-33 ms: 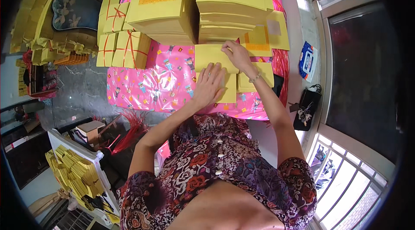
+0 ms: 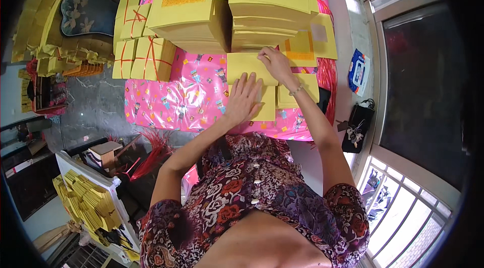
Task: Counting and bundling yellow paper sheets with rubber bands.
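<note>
- My left hand lies flat, fingers spread, pressing down on a yellow paper sheet on the pink patterned cloth.
- My right hand is further out, fingertips pinched on the far edge of a second yellow sheet lying just beyond the first, touching the foot of the tall paper stack.
- Both sheets sit near the middle of the cloth, between my body and the 2 big stacks; the other stack, topped with a gold-bordered sheet, stands to the left.
- Risk, as I judge it: the glossy cloth looks slippery, so the pressed sheet could slide and lose its alignment if my palm eases off.
- The pinched sheet is thin; a tug at 1 edge could crease or tear it.
- The tall stack leans close over my right hand, and a knock could spill its top sheets onto the work.
- Red-tied yellow bundles sit well apart at left.
</note>
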Motion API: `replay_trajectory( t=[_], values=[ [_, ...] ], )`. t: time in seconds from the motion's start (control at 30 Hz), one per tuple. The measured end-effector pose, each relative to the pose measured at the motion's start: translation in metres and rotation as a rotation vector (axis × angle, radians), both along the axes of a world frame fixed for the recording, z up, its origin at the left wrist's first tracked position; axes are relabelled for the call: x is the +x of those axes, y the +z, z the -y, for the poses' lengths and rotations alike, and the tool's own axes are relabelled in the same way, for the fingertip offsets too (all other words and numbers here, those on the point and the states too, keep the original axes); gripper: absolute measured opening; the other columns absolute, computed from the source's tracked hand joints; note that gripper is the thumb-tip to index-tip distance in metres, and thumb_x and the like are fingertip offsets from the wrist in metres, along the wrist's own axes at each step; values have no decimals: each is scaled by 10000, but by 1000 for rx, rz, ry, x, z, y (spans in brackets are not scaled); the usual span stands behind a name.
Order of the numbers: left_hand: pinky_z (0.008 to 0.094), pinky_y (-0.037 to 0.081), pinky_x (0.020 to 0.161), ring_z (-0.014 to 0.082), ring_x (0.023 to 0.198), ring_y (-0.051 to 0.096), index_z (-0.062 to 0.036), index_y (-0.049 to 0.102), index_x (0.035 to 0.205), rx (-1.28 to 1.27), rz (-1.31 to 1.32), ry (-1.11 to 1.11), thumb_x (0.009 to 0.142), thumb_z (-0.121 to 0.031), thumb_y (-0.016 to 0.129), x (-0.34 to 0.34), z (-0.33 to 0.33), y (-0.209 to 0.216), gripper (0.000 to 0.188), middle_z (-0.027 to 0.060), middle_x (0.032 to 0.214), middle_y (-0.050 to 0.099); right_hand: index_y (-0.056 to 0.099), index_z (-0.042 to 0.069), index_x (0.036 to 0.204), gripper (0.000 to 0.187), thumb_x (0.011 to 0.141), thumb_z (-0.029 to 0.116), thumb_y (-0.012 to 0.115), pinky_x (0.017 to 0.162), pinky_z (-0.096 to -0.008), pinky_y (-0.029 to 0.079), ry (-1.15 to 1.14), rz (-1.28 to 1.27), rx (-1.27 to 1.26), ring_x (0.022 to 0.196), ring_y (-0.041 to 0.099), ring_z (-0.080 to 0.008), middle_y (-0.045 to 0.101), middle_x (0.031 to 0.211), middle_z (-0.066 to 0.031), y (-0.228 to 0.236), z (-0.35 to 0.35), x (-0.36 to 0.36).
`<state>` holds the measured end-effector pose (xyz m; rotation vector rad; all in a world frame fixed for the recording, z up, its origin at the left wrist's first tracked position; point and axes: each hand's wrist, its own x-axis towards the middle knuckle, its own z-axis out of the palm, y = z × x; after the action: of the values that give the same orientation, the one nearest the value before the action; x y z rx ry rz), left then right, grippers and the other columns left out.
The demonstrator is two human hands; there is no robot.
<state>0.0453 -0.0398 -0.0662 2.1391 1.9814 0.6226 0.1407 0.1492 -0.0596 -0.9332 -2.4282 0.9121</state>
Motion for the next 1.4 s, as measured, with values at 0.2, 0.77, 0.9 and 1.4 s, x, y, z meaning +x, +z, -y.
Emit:
replay_trajectory(
  t=[0.2, 0.77, 0.9, 1.4],
  values=[
    [550, 203, 1109, 445, 1371, 227, -91, 295, 1469, -47, -2, 32, 855, -448, 577, -2, -12, -12, 764, 224, 1501, 251, 640, 82, 929, 152, 857, 214, 625, 842, -388, 463, -7, 147, 295, 1005, 583, -273, 644, 985, -84, -13, -5, -14],
    [558, 190, 1114, 451, 1380, 205, -90, 283, 1474, -75, 9, 18, 868, -457, 548, -3, -14, -23, 756, 226, 1508, 239, 664, 89, 1018, 189, 856, 159, 595, 834, -394, 490, 104, 173, 219, 978, 586, -282, 623, 966, -84, -26, 1, -31],
    [556, 185, 1117, 452, 1382, 198, -90, 273, 1478, -86, 12, 14, 873, -468, 539, -3, -14, -24, 762, 225, 1510, 235, 669, 95, 1012, 185, 857, 165, 595, 837, -393, 487, 105, 165, 215, 971, 586, -280, 623, 957, -82, -26, 0, -32],
    [556, 125, 1136, 468, 1412, 97, -83, 242, 1493, -180, 44, 11, 853, -599, 505, -3, -17, -31, 863, 242, 1533, 173, 630, 91, 1014, 178, 846, 150, 613, 817, -405, 473, 49, -90, 410, 955, 581, -281, 602, 917, -81, -16, 16, -20]
  ],
)
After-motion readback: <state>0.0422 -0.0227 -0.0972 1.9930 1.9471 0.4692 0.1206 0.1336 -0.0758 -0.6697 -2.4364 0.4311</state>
